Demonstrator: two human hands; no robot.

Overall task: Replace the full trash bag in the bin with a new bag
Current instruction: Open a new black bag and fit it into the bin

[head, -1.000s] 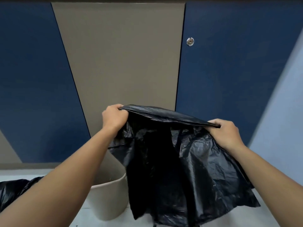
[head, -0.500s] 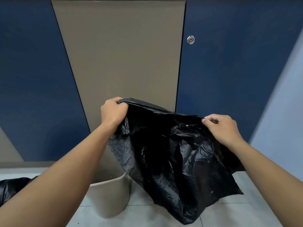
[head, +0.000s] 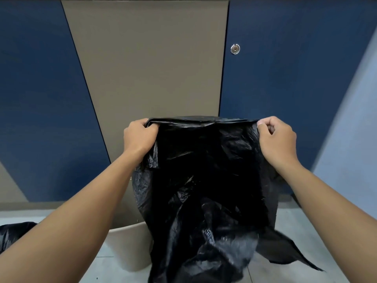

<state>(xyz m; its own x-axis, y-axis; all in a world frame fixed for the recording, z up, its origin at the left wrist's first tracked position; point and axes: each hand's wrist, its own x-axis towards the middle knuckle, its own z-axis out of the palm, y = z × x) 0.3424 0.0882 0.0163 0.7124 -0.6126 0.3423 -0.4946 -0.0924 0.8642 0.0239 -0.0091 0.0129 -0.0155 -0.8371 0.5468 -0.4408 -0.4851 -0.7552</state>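
A person holds a black bag up by its top edge, arms outstretched in front of a wall of blue and tan panels. The left hand is clenched round the bag's left corner, fingers curled over the plastic. The right hand pinches the right corner between thumb and curled fingers. The top edge runs taut and level between the two fists, and the crumpled plastic hangs down from it, its lower right corner flaring out to the side. A beige bin stands on the tiled floor below, partly hidden behind the hanging bag. Another black bag lies on the floor at the far left, near the bin. A round metal lock is set in the blue panel to the right.
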